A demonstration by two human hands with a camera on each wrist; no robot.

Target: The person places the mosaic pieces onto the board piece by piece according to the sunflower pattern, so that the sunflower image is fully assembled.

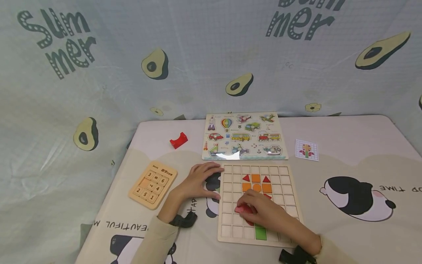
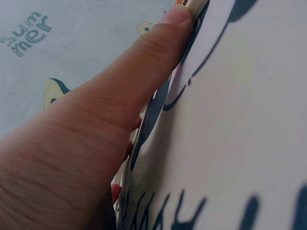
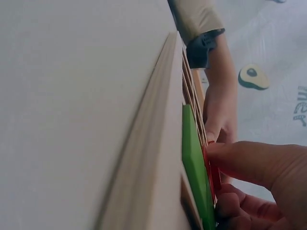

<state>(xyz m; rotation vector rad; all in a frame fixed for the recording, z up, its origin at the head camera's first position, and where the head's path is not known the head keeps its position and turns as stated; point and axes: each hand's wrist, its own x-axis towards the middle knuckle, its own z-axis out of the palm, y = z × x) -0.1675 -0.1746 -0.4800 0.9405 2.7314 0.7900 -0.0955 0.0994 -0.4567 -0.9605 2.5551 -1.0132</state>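
A red flat wooden tile (image 1: 243,209), pinched in the right hand (image 1: 263,212), is being seated into the pale wooden grid board (image 1: 227,234), steadied by the flat, relaxed left hand (image 1: 197,179); next it likely needs squaring into its cell.

Grid board (image 1: 283,179): pale wood, holding orange squares (image 1: 256,178), red triangles (image 1: 246,178), one green bar (image 1: 261,232). Far left, red block (image 1: 178,140). Number board (image 1: 153,184): tan. Tablecloth (image 1: 346,146): cream, black-and-white panda print. Backdrop (image 1: 197,55): pale blue, avocado pattern.
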